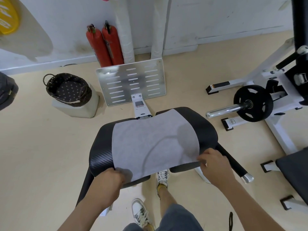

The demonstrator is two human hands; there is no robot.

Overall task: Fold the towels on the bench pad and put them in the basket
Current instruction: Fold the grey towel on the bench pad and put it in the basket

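A grey towel point(155, 142) lies spread flat across the black bench pad point(101, 147), with a curved crease running through its middle. My left hand point(110, 182) pinches the towel's near left corner at the pad's front edge. My right hand point(215, 165) pinches the near right corner. The dark woven basket point(68, 89) with a dotted lining stands empty on a pale block, on the floor to the far left of the pad.
A slotted metal footplate point(131, 82) stands beyond the pad, with two red fire extinguishers point(105, 45) behind it at the wall. A white weight machine with a black plate point(253, 104) and chrome bar is on the right. My legs and shoes point(141, 214) are below the pad.
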